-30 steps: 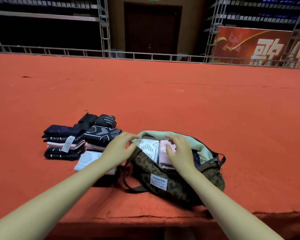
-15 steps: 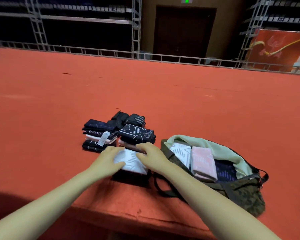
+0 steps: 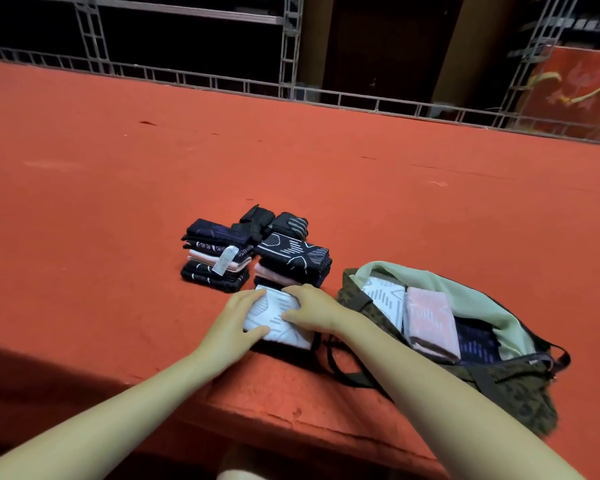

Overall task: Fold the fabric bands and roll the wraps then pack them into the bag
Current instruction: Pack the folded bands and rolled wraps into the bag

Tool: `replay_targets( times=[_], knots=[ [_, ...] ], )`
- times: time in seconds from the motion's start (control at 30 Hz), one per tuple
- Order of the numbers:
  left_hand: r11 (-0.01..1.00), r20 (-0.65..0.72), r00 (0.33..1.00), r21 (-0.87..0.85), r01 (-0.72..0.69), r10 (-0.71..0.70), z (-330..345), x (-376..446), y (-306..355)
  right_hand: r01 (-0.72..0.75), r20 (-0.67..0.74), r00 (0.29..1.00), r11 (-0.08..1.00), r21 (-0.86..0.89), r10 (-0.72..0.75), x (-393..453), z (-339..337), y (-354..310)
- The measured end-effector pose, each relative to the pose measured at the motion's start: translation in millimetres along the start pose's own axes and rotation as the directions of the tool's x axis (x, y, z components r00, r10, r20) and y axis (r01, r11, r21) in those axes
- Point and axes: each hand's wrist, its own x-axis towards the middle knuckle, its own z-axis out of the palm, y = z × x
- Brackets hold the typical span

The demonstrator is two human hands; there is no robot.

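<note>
A white folded band (image 3: 278,322) with a grey line pattern lies on a black folded piece (image 3: 284,348) near the front edge of the table. My left hand (image 3: 234,322) grips its left side, thumb on top. The fingers of my right hand (image 3: 314,310) curl over its right and far edge. To the right lies the open olive patterned bag (image 3: 513,386) with a pale green lining. Inside it sit a white band (image 3: 385,299), a pink band (image 3: 430,323) and a dark blue one (image 3: 475,342).
Behind my hands stand two stacks of folded bands, one with a paper tag (image 3: 215,261) and one topped by a black-and-white piece (image 3: 293,254). Black rolled wraps (image 3: 278,223) lie behind them. The red table (image 3: 118,202) ends at a metal railing (image 3: 222,81).
Both hands left the bag's opening and moved left onto the white folded band, where they stay. The view shifted left and down.
</note>
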Motion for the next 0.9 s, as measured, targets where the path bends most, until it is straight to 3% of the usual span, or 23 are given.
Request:
replay_targets(
  times=[0.1, 0.27, 0.33, 0.4, 0.5, 0.57, 0.67, 0.8, 0.9],
  knots=[
    [0.999, -0.024, 0.999, 0.015, -0.038, 0.038, 2, -5, 2, -0.037, 0.031, 0.999, 0.999, -0.034, 0.038, 0, -2, -5],
    [0.996, -0.071, 0.997, 0.085, -0.019, 0.026, 1, -11, 8, -0.013, -0.060, 0.998, 0.986, -0.165, 0.003, -16, -2, -14],
    [0.996, -0.109, 0.994, 0.091, -0.001, 0.011, -3, -12, 15, -0.001, -0.113, 0.994, 0.998, -0.064, -0.006, -30, -10, -15],
    [1.000, -0.173, 0.985, 0.001, 0.008, -0.008, -9, -10, 29, 0.025, -0.209, 0.978, 0.986, 0.168, 0.011, -46, -23, -11],
    [0.985, -0.251, 0.968, -0.172, -0.030, -0.014, -20, 0, 59, 0.129, -0.336, 0.938, 0.818, 0.561, 0.082, -70, -48, -1],
    [0.977, -0.275, 0.961, -0.205, -0.064, 0.005, -20, 11, 80, 0.186, -0.402, 0.900, 0.688, 0.701, 0.166, -85, -65, 8],
    [0.976, -0.228, 0.972, -0.193, -0.099, 0.054, -5, 26, 109, 0.215, -0.426, 0.842, 0.520, 0.827, 0.329, -108, -84, 28],
    [0.976, -0.043, 0.986, -0.144, -0.163, 0.158, 41, 39, 146, 0.262, -0.383, 0.755, 0.289, 0.921, 0.533, -145, -96, 68],
    [0.969, 0.097, 0.965, -0.061, -0.238, 0.243, 81, 50, 169, 0.275, -0.390, 0.659, 0.278, 0.921, 0.643, -173, -97, 108]
  ],
)
